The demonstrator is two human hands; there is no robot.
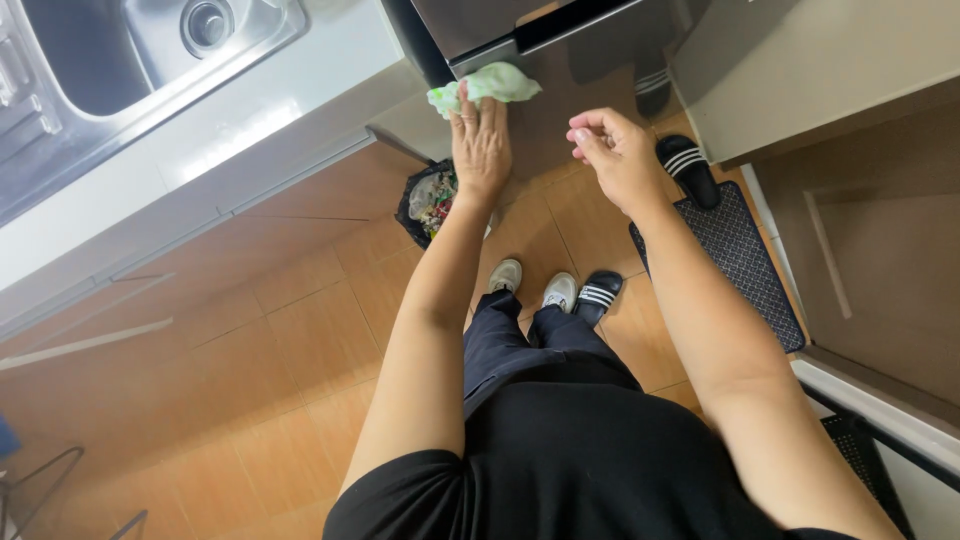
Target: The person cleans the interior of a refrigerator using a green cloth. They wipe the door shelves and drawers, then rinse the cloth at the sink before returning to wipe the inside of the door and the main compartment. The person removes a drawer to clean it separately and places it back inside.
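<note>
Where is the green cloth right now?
In the head view, the green cloth is near the top middle, pressed under the left hand against the dark shiny appliance front, above the rubbish bin on the floor.

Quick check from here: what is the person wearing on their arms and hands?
Both arms are bare from the short black sleeves down. The left hand and right hand have no gloves, and no watch or rings show from this view.
</note>
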